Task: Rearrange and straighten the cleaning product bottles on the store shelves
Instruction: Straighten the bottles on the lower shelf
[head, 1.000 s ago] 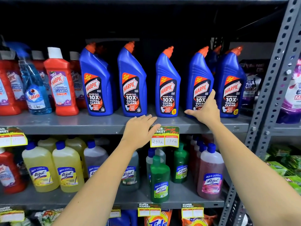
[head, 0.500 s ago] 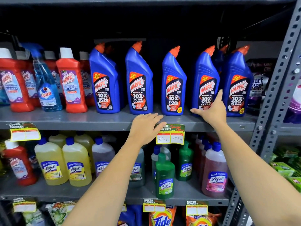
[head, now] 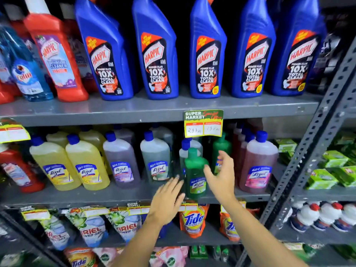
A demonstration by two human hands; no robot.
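Note:
A small green Lizol bottle (head: 195, 173) stands near the front edge of the middle shelf (head: 115, 196). My left hand (head: 167, 199) is open just to its lower left, fingertips near its base. My right hand (head: 221, 175) is open just to its right, fingers spread, holding nothing. Beside it stand a grey-green Lizol bottle (head: 157, 160), a purple one (head: 121, 162), yellow ones (head: 84, 164) and a pink one (head: 258, 162). Several blue Harpic bottles (head: 207, 51) line the upper shelf (head: 154, 110).
A price tag (head: 203, 123) hangs from the upper shelf edge above the green bottle. Red Harpic bottle (head: 55, 54) and blue Colin spray (head: 25, 74) stand upper left. Tide (head: 192, 220) and Ariel pouches (head: 92, 230) fill the lower shelf. A grey slotted upright (head: 316, 143) bounds the right.
Both hands have dropped from the upper shelf with the Harpic bottles down to the middle shelf, on either side of the green Lizol bottle. The view has moved closer and lower.

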